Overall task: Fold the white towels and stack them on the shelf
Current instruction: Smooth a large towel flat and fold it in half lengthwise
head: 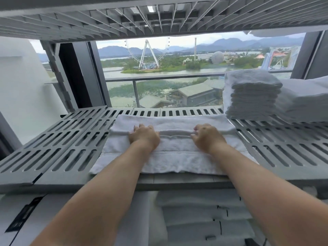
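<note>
Because the towel is soft terry, I judge that it will sag and crease wherever it is unsupported. Take it at 2 points along a fold or edge, never at 1 corner. It looks light and not fragile, and the pile should not slip under the fingertips.

Location: the towel lies flat on the slotted shelf, long side toward me, near edge at the front lip. A raised fold ridge runs across its middle.

Left grip: clenched on the ridge, fingers curled down over it, knuckles up, left of centre.

Right grip: clenched on the same ridge, fingers curled, right of centre.

The 2 grips are level and well apart, with the ridge straight between them. Both forearms reach forward, nearly parallel, wrists low, crossing the towel's near half.

A stack of folded towels stands at the right rear of the same shelf, apart from this towel. This fold looks unfinished, and placing on the stack is not yet done.
</note>
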Demonstrator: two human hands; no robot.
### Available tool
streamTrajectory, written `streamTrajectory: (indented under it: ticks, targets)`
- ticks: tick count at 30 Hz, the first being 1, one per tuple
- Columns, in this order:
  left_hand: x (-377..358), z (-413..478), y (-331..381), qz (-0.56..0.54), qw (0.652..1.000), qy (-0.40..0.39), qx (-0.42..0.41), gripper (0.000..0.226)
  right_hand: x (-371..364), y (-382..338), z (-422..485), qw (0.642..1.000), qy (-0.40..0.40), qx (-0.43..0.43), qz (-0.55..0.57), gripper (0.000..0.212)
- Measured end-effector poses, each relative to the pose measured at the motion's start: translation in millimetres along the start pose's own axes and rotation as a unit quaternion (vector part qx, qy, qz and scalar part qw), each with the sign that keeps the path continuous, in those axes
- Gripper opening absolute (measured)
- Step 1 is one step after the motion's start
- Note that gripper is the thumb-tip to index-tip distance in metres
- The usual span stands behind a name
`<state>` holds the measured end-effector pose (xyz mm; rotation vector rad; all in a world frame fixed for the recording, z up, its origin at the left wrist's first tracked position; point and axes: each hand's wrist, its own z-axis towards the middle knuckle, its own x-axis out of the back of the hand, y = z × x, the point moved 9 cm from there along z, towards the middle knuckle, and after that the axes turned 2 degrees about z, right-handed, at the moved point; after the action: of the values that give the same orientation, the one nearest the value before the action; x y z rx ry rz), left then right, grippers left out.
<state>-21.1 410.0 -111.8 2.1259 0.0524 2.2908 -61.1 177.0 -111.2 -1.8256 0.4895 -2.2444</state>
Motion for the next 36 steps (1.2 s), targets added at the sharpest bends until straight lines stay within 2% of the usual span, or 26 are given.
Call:
streamTrajectory:
  ticks: [3,8,11,15,18,21,26,32,36]
  targets:
    - [2.1,-31.3,11.1,-0.015,0.999,0.019,-0.041,0.047,1.3,-18.3,-36.6,0.998,0.009,0.061,0.027,0.037]
    - [3.0,-81.0,18.3,-0.047,0.992,0.012,-0.115,0.04,13.0,-41.2,-92.7,0.983,0.072,0.17,0.001,0.025]
    - [7.8,-108.8,17.7,-0.072,0.983,0.025,-0.169,0.034,15.9,-42.4,-120.4,0.977,0.092,0.194,-0.011,0.019]
    - [16.6,-141.8,9.2,-0.092,0.971,0.086,-0.204,0.027,17.4,-36.4,-147.1,0.976,0.101,0.191,0.002,0.019]
    - [16.3,-156.1,2.0,-0.102,0.97,0.095,-0.198,0.027,14.1,-32.8,-159.2,0.981,0.083,0.176,0.008,0.028]
    - [17.2,-165.2,-4.4,-0.102,0.969,0.107,-0.198,0.03,14.9,-29.8,-167.4,0.983,0.08,0.166,0.01,0.026]
    - [24.1,-173.3,-7.9,-0.015,0.965,0.162,-0.205,0.031,21.3,-30.3,-168.3,0.986,0.082,0.142,-0.002,0.024]
    - [24.6,-169.9,1.3,0.074,0.962,0.16,-0.208,0.028,21.3,-36.9,-164.1,0.985,0.086,0.123,-0.079,0.028]
    - [24.3,-163.1,1.9,0.082,0.96,0.177,-0.202,0.02,20.1,-41.7,-160.3,0.98,0.108,0.125,-0.111,0.03]
